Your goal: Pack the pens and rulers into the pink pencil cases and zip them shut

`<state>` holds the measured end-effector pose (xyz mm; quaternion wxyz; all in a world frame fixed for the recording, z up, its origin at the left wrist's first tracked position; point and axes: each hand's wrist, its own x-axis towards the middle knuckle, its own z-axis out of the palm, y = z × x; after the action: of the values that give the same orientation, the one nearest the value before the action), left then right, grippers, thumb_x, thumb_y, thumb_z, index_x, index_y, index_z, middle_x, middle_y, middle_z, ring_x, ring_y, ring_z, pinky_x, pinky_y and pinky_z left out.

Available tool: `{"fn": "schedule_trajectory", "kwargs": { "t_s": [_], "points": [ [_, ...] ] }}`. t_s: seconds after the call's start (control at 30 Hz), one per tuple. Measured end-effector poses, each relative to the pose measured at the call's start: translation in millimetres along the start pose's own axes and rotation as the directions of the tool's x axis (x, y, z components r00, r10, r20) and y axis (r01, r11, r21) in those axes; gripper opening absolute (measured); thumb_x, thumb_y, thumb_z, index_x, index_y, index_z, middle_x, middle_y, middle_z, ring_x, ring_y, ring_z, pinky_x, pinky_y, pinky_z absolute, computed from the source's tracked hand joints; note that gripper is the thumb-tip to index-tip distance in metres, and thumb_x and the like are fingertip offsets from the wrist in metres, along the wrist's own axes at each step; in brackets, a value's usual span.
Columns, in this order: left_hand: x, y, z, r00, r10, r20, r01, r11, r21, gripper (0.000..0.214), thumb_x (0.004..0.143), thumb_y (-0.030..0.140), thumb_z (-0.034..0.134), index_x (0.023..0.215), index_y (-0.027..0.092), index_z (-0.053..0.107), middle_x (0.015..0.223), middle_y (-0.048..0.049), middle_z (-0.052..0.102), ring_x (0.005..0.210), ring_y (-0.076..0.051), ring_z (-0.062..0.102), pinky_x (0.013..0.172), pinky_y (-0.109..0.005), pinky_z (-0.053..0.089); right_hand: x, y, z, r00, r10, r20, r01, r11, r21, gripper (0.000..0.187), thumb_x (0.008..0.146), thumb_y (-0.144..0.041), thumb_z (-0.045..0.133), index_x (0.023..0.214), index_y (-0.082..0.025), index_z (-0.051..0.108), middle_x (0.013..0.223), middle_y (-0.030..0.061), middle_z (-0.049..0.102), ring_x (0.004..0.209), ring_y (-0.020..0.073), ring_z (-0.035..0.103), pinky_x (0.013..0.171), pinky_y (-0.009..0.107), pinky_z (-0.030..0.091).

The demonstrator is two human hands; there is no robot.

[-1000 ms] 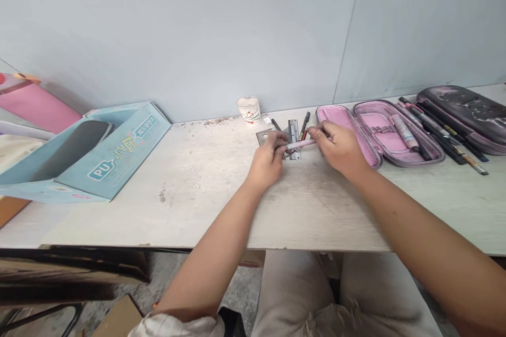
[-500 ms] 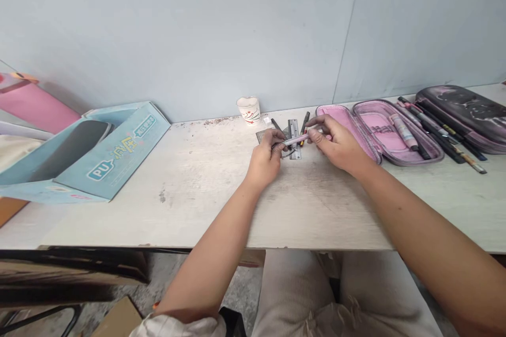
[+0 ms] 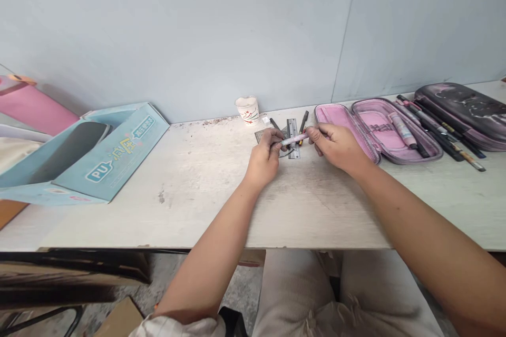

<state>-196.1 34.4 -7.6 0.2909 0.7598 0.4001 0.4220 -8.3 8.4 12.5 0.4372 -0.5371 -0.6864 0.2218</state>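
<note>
Both my hands grip one pink pen [image 3: 294, 140] just above the tabletop. My left hand [image 3: 264, 158] pinches its left end, fingers curled. My right hand [image 3: 334, 146] pinches its right end. Under the pen lie a small metal ruler [image 3: 293, 129], a clear set square [image 3: 261, 135] and a couple of dark pens [image 3: 303, 121]. Just right of my right hand an open pink pencil case [image 3: 371, 129] lies flat with a white tube and pens inside it.
A paper cup [image 3: 247, 110] stands by the wall behind my hands. A light blue cardboard box [image 3: 90, 152] lies on the table at left. At the far right are loose pens [image 3: 443, 134] and a dark pencil case [image 3: 466, 110]. The table's front edge [image 3: 237, 246] is near my lap.
Both hands with the pink pen have shifted slightly away from me and a little left. The pen has tilted a bit, right end higher. Nothing else moved.
</note>
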Motion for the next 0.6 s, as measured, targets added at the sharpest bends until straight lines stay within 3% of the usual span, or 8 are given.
{"fn": "schedule_trajectory", "kwargs": {
  "t_s": [0.13,0.3,0.47,0.6],
  "points": [
    [-0.3,1.9,-0.2,1.0,-0.002,-0.017,0.002,1.0,0.015,0.019,0.084,0.015,0.037,0.101,0.021,0.043,0.074,0.0007,0.059,0.07,-0.011,0.053,0.07,-0.025,0.04,-0.3,-1.7,0.6,0.997,-0.074,-0.01,0.075,0.995,0.072,0.027,0.083,-0.043,0.046,0.095,-0.02,0.056,0.075,0.0011,0.064,0.064,0.0135,0.056,0.058,0.025,0.039],
    [-0.7,3.0,0.2,1.0,-0.01,0.006,0.01,1.0,0.015,0.022,0.084,0.015,0.036,0.105,0.021,0.042,0.074,0.0008,0.058,0.069,-0.011,0.053,0.07,-0.026,0.04,-0.9,-2.5,-0.2,1.0,-0.009,-0.03,0.008,0.998,-0.056,0.035,0.084,-0.048,0.042,0.078,-0.019,0.059,0.053,-0.0015,0.055,0.053,0.0137,0.051,0.054,0.026,0.036],
    [-0.3,2.9,1.2,1.0,-0.027,-0.016,0.027,1.0,-0.017,0.021,0.084,0.016,0.038,0.104,0.021,0.042,0.07,0.002,0.056,0.067,-0.011,0.053,0.069,-0.025,0.04,-0.5,-1.6,-0.5,0.997,-0.079,0.01,0.079,0.996,0.033,0.025,0.082,-0.041,0.049,0.095,-0.021,0.058,0.067,-0.0013,0.061,0.059,0.0131,0.053,0.057,0.025,0.037],
    [-0.7,4.2,2.3,0.999,-0.045,0.011,0.046,0.998,-0.034,0.018,0.085,0.018,0.038,0.103,0.021,0.042,0.071,0.0019,0.057,0.066,-0.011,0.053,0.069,-0.025,0.04,-0.8,-1.7,-1.2,0.998,-0.033,-0.053,0.027,0.994,-0.108,0.036,0.085,-0.049,0.041,0.075,-0.02,0.06,0.052,-0.0018,0.051,0.052,0.0133,0.047,0.052,0.026,0.032]
  ]
}}
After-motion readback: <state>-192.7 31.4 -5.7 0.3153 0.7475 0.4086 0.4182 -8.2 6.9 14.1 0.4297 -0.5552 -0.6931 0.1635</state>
